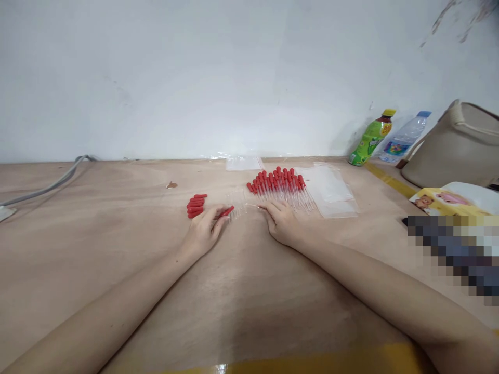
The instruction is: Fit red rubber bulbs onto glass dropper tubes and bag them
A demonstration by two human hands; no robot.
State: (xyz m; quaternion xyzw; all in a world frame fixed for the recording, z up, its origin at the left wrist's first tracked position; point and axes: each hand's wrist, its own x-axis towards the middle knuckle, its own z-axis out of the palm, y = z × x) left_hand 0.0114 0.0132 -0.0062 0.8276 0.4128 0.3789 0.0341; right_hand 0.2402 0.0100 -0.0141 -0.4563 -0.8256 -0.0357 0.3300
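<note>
My left hand [206,227] pinches a red rubber dropper bulb [227,211] between thumb and fingers, its end pointing right. Just left of that hand lies a small group of loose red bulbs [196,203]. In the fingertips of my right hand [283,222] is a thin clear dropper tube [252,206], its tip pointing left toward the bulb but apart from it. Between the hands, several bare clear tubes [236,200] lie on the table. Behind my right hand is a pile of droppers with red bulbs fitted on clear tubes [278,182].
Clear plastic bags [333,192] lie right of the pile, another bag [244,163] by the wall. A green bottle [372,137], a clear bottle [405,137], a beige bag [440,148] and a yellow package [436,201] stand at right. A grey cable [58,182] runs at left.
</note>
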